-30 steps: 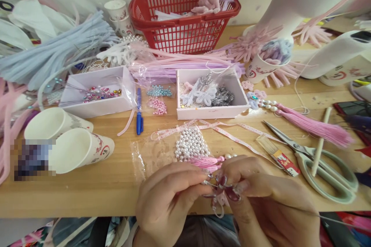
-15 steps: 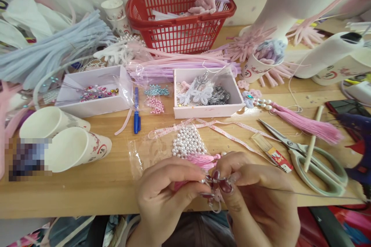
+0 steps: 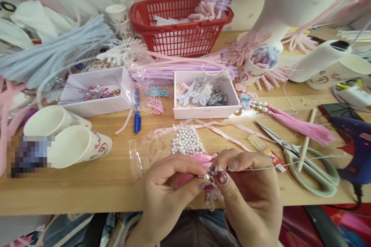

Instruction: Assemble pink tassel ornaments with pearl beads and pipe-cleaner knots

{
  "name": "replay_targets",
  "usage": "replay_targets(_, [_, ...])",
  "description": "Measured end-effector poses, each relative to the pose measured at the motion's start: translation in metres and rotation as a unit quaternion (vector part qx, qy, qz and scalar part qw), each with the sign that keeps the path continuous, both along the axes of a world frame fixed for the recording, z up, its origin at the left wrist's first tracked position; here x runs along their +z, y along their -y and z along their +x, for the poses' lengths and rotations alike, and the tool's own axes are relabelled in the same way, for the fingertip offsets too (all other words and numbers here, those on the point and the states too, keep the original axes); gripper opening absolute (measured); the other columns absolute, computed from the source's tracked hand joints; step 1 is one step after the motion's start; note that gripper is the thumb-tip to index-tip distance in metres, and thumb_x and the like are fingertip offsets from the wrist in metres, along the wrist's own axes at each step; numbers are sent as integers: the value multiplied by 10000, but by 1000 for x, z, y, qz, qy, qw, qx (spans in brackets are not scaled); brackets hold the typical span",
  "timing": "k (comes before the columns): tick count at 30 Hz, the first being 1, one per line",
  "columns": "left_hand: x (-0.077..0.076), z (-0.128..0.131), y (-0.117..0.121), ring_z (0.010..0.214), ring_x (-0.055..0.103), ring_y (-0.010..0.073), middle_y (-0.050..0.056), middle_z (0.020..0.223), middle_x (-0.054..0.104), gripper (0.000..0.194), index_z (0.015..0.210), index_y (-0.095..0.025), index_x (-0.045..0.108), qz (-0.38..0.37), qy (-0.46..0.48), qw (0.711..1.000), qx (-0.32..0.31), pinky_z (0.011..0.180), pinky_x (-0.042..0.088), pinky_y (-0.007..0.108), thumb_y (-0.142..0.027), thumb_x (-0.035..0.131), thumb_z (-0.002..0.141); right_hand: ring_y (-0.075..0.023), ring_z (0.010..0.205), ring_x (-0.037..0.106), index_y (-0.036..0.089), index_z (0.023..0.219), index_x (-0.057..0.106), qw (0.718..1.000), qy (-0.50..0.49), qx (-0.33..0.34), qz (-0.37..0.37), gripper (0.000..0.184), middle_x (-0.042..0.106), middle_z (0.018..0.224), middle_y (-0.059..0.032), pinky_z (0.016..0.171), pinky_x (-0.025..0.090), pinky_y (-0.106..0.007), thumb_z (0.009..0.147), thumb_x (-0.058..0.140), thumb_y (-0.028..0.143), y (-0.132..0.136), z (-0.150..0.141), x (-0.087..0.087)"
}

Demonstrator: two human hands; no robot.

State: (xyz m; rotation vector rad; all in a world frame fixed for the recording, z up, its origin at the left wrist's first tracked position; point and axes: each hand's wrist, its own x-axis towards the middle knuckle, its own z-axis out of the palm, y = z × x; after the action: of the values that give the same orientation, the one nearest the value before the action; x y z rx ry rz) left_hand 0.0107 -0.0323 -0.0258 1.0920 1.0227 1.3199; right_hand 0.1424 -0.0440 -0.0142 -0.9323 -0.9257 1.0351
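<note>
Both hands meet at the table's front edge. My left hand [image 3: 171, 189] pinches a small beaded ornament [image 3: 206, 176] with a pearl, between thumb and index finger. Below the fingertips dangle pink petals [image 3: 215, 193] and a pale loop. My right hand [image 3: 252, 193] is closed beside it, thumb and index finger gripping a thin grey thread [image 3: 261, 168] that stretches off to the right above the scissors. Part of the ornament is hidden by the fingers. Just behind the hands lie a pink tassel [image 3: 201, 158] and a bag of white pearls [image 3: 188, 139].
Scissors [image 3: 314, 168], a refill-blade pack [image 3: 271, 156] and a blue glue gun [image 3: 355, 148] lie to the right. Behind stand a white box [image 3: 207, 113] of trimmings and a red basket [image 3: 179, 38]. Paper cups [image 3: 100, 144] lie at left; a blue pen [image 3: 137, 117] is nearer the middle.
The thread is now lifted and pulled straighter to the right, above the scissors' handles. My right hand has shifted slightly left and its fingers have turned; the view has moved a little.
</note>
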Motion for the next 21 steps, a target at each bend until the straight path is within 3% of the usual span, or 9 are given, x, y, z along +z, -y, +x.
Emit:
replay_targets(7, [0, 0, -3, 713, 751, 186, 34, 754, 774, 73, 785, -253, 814, 17, 45, 999, 4, 646, 634, 282, -223, 880, 789, -115, 676, 599, 251, 941, 635, 998, -40, 17, -45, 121, 627, 796, 13, 582, 541, -183, 919, 749, 217, -2, -1, -5])
replay_targets(10, [-2, 0, -5, 684, 729, 145, 23, 747, 764, 83, 767, -255, 815, 12, 90, 996, -12, 612, 613, 217, -211, 884, 784, -99, 614, 552, 261, 969, 623, 995, -73, 43, -51, 112, 618, 819, 18, 496, 468, -167, 939, 722, 222, 1, -2, -7])
replay_targets(13, [1, 1, -9, 611, 704, 104, 4, 715, 739, 109, 728, -231, 798, -15, 142, 990, 11, 577, 593, 172, -232, 901, 763, -96, 634, 549, 256, 940, 621, 996, -62, 30, -61, 104, 604, 825, 23, 530, 476, -174, 940, 721, 225, 4, 0, -5])
replay_targets(18, [5, 1, -13, 523, 693, 85, -33, 682, 705, 230, 633, -189, 747, -90, 241, 965, 51, 549, 599, 175, -235, 973, 642, -115, 690, 586, 249, 1035, 663, 994, 61, -41, -83, 129, 624, 817, 14, 597, 501, -201, 929, 733, 275, -9, 30, 2])
replay_targets(21, [-1, -2, -13, 547, 705, 87, -33, 709, 718, 230, 649, -190, 746, -97, 267, 958, 36, 569, 597, 172, -232, 972, 643, -153, 720, 601, 234, 1219, 628, 973, 205, -55, -86, 349, 640, 870, -7, 587, 506, -252, 904, 728, 344, -33, 67, -1])
